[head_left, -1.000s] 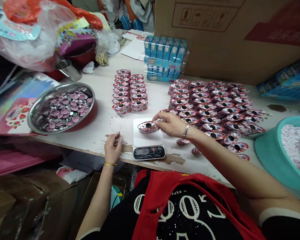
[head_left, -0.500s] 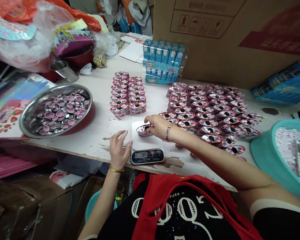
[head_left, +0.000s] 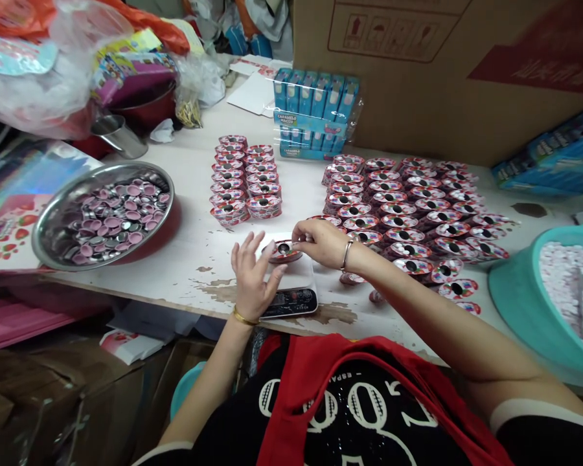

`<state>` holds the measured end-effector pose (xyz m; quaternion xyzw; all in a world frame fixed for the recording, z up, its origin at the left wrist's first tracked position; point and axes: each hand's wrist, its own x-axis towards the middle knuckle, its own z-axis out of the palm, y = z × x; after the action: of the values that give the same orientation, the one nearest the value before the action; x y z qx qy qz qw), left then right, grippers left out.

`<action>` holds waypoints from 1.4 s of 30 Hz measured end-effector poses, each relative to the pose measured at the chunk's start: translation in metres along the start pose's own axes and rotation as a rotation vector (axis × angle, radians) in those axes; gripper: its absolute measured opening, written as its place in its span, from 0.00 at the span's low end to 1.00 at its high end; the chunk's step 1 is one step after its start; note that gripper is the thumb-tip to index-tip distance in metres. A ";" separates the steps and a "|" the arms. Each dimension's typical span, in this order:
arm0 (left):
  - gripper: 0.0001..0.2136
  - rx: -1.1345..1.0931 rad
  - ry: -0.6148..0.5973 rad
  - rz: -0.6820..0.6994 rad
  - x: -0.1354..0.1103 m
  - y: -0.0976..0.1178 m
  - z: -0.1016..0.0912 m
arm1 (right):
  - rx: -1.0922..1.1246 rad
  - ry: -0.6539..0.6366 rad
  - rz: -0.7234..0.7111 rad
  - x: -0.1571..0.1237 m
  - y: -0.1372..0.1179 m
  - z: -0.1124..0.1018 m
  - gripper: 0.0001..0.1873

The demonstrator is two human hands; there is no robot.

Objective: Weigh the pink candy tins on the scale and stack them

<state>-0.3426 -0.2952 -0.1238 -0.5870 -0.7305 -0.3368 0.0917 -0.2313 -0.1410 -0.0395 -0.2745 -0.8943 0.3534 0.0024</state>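
Head: CARAMELO MACIZO pack (head_left: 315, 116) beyond scale (head_left: 298, 277)

Small oval container (head_left: 286, 257) on your white scale (head_left: 298, 278)
In front of you, the container stands upright with its long axis running left to right, its reddish patterned rim uppermost and a round, dark opening at the middle of its top. Its two ends are partly hidden from your view. The scale beneath it lies flat, its black control panel on the side nearest you; the panel's left part is partly covered, and you cannot make out the reading.
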 end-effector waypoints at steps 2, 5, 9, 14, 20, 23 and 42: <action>0.19 -0.014 0.084 -0.071 -0.005 -0.009 -0.004 | 0.032 -0.002 0.009 -0.003 0.002 -0.003 0.01; 0.18 0.001 0.152 -0.188 -0.022 -0.031 -0.011 | 0.080 -0.027 0.014 -0.007 0.004 -0.007 0.02; 0.17 0.077 0.150 -0.340 -0.054 -0.065 -0.014 | 0.074 -0.065 0.019 -0.010 0.005 -0.010 0.03; 0.18 0.138 0.108 -0.448 -0.077 -0.082 -0.007 | 0.002 -0.107 -0.010 -0.008 -0.003 -0.011 0.06; 0.18 0.139 0.087 -0.438 -0.077 -0.085 -0.001 | -0.070 -0.122 -0.068 0.004 -0.019 -0.001 0.09; 0.18 0.134 0.102 -0.429 -0.078 -0.088 -0.002 | -0.123 -0.143 -0.114 0.012 -0.022 0.005 0.11; 0.15 0.076 0.130 -0.418 -0.075 -0.084 -0.004 | 0.173 0.071 -0.245 0.008 -0.022 0.006 0.15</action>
<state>-0.3991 -0.3642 -0.1932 -0.3960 -0.8410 -0.3579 0.0885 -0.2503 -0.1541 -0.0312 -0.1742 -0.8866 0.4165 0.1008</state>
